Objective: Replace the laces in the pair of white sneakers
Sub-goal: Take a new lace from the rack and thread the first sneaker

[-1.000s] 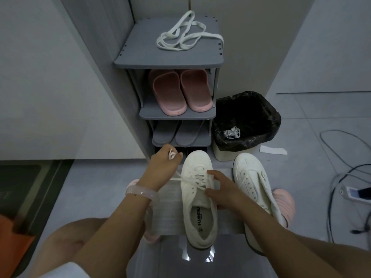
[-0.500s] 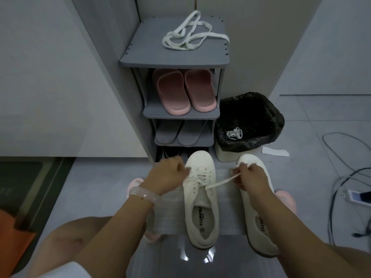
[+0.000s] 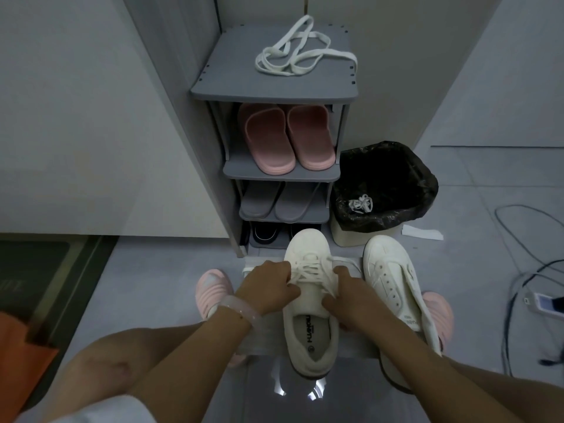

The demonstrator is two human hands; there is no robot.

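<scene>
White canvas, soft and light, is what the person works on: the laced sneaker [image 3: 311, 303] lies on a grey mat [image 3: 265, 334] on the floor in front of the shoe rack [image 3: 274, 87], with its partner, the unlaced sneaker [image 3: 393, 288], just beside it to the right, eyelets bare. The flat lace [image 3: 311, 267] crossing the near shoe looks limp and a little slippery, so I judge it is best taken near the eyelets or by its tips, while the shoe itself would give under a squeeze at the sides. The left hand [image 3: 268, 288] has its fingers curled in at the left edge of the lacing, pinching the lace there. The right hand [image 3: 345, 297] is curled too, gripping the upper's right side at the lacing. A spare lace [image 3: 299, 53] lies loose atop the rack; another sits in the bin [image 3: 384, 190].
</scene>
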